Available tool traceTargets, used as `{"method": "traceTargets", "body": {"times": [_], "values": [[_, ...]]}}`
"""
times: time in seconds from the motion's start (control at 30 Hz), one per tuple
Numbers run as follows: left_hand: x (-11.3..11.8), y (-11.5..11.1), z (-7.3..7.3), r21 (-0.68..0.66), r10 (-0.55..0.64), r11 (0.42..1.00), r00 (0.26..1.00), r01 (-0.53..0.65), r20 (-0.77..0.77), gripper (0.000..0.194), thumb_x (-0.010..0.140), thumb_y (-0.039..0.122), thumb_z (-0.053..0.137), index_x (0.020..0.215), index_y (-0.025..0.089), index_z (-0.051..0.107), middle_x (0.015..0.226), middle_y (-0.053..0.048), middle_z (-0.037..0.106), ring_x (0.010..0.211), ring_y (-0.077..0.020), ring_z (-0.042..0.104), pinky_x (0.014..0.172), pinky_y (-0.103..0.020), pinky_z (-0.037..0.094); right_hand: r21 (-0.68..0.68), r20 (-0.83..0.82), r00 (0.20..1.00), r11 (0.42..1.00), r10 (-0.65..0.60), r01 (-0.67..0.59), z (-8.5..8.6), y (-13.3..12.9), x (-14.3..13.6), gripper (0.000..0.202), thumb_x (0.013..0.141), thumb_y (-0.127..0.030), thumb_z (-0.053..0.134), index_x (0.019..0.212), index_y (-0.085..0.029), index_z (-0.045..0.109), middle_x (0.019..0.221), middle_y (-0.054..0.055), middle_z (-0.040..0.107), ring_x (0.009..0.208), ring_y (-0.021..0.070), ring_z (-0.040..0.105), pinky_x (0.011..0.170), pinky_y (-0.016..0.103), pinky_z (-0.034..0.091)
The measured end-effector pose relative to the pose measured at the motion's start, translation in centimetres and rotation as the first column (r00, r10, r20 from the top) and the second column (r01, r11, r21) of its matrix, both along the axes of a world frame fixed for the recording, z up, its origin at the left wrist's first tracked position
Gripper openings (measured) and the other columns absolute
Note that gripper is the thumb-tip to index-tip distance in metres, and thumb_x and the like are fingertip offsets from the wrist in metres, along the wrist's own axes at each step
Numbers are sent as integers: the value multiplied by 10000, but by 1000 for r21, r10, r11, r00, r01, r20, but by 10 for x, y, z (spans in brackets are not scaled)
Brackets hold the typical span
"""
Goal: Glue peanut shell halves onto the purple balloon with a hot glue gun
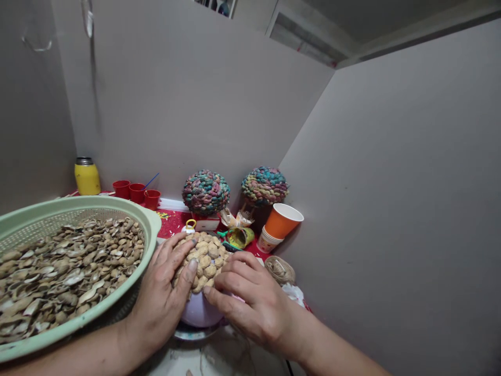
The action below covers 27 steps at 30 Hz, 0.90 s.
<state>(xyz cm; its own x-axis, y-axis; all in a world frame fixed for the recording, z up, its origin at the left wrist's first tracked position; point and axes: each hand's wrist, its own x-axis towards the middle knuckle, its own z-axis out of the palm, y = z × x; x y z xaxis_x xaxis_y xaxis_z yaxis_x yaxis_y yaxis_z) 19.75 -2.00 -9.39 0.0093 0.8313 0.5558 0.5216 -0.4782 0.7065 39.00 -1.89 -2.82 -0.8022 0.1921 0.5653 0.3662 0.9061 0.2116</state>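
A purple rounded form (200, 311), its upper part covered with tan peanut shells (206, 256), sits low in the middle of the view. My left hand (162, 284) lies on the left side of the shell layer, its fingers spread and the thumb on the shells. On the right side, my right hand (250, 295) rests with fingers apart, its thumb at the lower edge of the shells near the purple surface. Both hands touch the form from opposite sides. Beneath it a round plate-like edge (195, 333) shows in part.
A green basket (154, 222) of loose shells fills the left. Behind stand a yellow jar (87, 177), red cups (136, 192), two colourful shell-covered balls (206, 191) and leaning paper cups (282, 222). Twine (279, 270) lies at the right. Grey panels surround the table.
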Motion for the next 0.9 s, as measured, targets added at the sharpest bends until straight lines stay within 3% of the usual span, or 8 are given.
{"method": "traceTargets", "body": {"times": [0.13, 0.27, 0.63, 0.9], "values": [[0, 0, 1, 11, -1, 1000, 1000, 1, -6, 368, 974, 351, 437, 1290, 260, 604, 1411, -74, 557, 1323, -258, 478, 1131, -502, 380, 0, -72, 996, 999, 45, -45, -4, -3, 6, 230, 1007, -118, 447, 1007, -107, 676, 861, 65, 706, 819, 170, 599, 876, 382, 452], [-1, -1, 2, 12, 4, 1000, 1000, -4, -9, 353, 971, 350, 447, 1264, 255, 618, 1397, -76, 565, 1313, -256, 488, 1126, -493, 387, 32, -148, 987, 998, 67, -63, -13, -12, 14, 196, 984, -105, 491, 989, -96, 687, 834, 58, 705, 794, 163, 598, 852, 377, 462], [-1, -1, 1, 42, -2, 999, 1000, 3, -18, 350, 974, 324, 439, 1270, 240, 605, 1399, -95, 553, 1300, -255, 495, 1115, -490, 394, 112, -268, 963, 992, -20, 52, -36, -17, 0, 241, 971, -88, 447, 956, -95, 688, 745, 33, 674, 702, 149, 578, 872, 397, 408], [-1, -1, 1, 27, -7, 1000, 1000, 8, -14, 354, 978, 332, 429, 1273, 234, 598, 1400, -103, 542, 1298, -258, 488, 1117, -509, 381, 131, -285, 957, 987, -53, 94, -40, -17, -5, 233, 952, -65, 453, 907, -92, 680, 729, 39, 662, 680, 145, 548, 880, 406, 392]]}}
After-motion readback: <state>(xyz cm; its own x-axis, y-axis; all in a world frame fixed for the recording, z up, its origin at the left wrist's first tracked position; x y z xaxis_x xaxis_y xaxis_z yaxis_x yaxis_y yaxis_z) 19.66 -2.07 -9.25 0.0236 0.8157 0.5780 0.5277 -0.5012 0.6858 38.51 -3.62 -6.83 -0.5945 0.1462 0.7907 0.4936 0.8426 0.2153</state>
